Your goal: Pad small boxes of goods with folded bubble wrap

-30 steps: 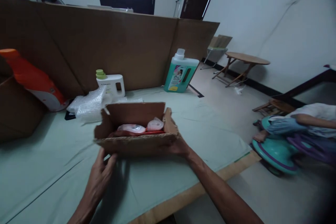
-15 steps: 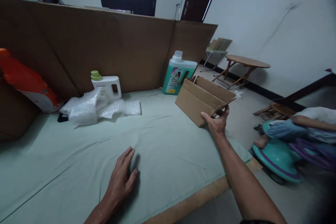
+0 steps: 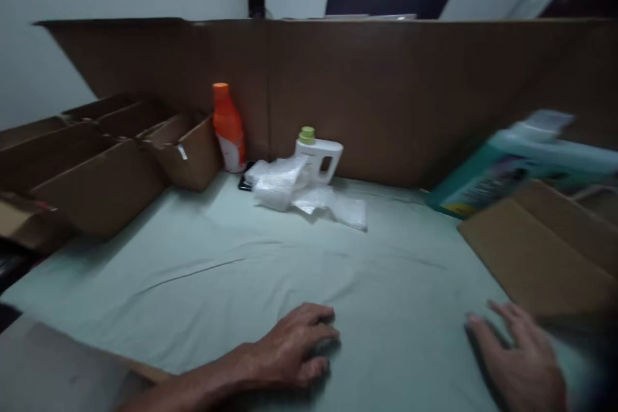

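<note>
My left hand [image 3: 294, 349] rests low over the pale green cloth [image 3: 386, 283], fingers apart and holding nothing. At the lower right, my right hand [image 3: 519, 357] is slightly blurred, its fingers spread and nothing in them. Just beyond it sits a small open cardboard box [image 3: 535, 257], apart from the fingers as far as I can see. Behind that box stands a bottle of teal liquid [image 3: 502, 170] with a handle, smeared by motion. Crumpled bubble wrap [image 3: 284, 187] lies in front of a white bottle with a green cap [image 3: 318, 156], partly covering it.
An orange bottle [image 3: 228, 129] stands at the back left beside several open cardboard boxes [image 3: 106, 187]. A dark flat object [image 3: 246, 177] lies partly under the bubble wrap. A tall cardboard panel [image 3: 386, 90] runs along the back. The table's front edge [image 3: 145, 370] shows at lower left.
My right hand has let go of the small cardboard box, which now stands on the cloth at the right. The view has turned left, bringing the open boxes into sight.
</note>
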`<action>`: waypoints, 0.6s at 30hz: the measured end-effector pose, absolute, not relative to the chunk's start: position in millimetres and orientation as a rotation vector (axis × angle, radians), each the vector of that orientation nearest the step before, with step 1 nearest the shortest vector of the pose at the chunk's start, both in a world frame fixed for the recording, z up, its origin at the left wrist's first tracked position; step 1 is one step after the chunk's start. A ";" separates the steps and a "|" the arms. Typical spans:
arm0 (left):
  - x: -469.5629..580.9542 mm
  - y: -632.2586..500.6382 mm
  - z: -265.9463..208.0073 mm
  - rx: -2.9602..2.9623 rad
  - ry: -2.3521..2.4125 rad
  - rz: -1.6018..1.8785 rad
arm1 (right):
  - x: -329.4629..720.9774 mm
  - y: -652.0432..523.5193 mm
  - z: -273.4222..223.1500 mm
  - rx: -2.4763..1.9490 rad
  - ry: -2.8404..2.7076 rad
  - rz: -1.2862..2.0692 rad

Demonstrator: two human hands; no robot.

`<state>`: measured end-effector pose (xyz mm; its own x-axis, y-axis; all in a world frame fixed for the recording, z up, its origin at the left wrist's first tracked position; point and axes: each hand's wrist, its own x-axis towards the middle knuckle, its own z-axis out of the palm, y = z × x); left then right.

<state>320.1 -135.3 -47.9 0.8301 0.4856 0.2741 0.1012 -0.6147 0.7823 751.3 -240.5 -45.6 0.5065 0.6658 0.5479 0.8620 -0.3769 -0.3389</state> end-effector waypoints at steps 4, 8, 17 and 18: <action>262.5 -77.7 -18.5 2.316 0.658 0.661 | 647.3 -190.2 -80.6 -1.957 -1.750 -0.240; 187.1 36.5 48.8 2.339 1.501 1.146 | 541.3 -138.7 -75.2 -1.641 -2.104 -0.183; 123.5 162.7 132.9 2.222 1.826 1.056 | 510.1 -121.0 -55.1 -1.645 -2.135 -0.072; 122.1 160.5 130.4 2.219 1.819 1.057 | 509.2 -121.7 -53.9 -1.654 -2.129 -0.057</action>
